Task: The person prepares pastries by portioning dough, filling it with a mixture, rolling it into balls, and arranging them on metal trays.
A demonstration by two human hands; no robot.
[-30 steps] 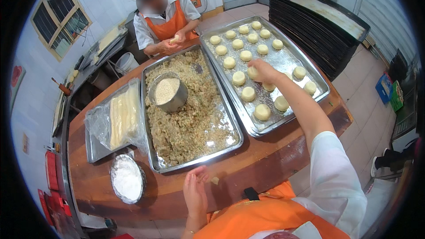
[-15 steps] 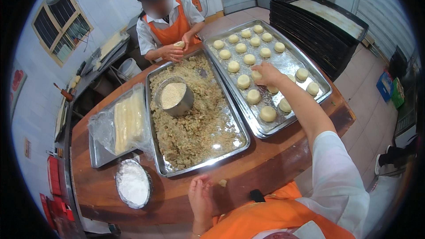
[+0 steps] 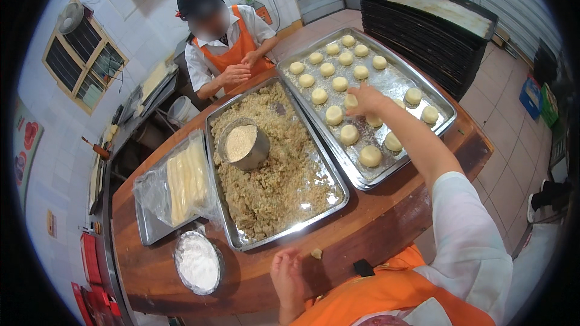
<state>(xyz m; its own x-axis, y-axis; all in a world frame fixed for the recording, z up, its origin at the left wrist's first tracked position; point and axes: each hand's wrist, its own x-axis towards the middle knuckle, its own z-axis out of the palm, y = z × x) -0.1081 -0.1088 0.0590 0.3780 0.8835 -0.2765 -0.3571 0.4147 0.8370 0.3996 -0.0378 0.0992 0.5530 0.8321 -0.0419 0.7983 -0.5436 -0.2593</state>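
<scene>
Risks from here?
The right hand is among pale rounds, so its forearm might brush some. The metal cup stands in loose, crumbly mixture and could tip, spilling its contents. The bowl of white powder sits near the table's edge; a knock could spill it.

Pale round dough cakes [image 3: 370, 156], thick, spaced apart, on a silver tray [image 3: 394, 82]

My feed, going by the wooden worktable [image 3: 368, 220]: white tiled wall [image 3: 154, 3] off its left and far sides. Left of it I see a cream-framed window [image 3: 83, 60], fan [image 3: 70, 18] overlapping the upper corner. Past its far edge, a grey doorstep [image 3: 321, 6]. To its right, pale floor tiles [image 3: 504, 145], white ribbed shutter [image 3: 518, 15] farther back. Cool whitish light.
</scene>
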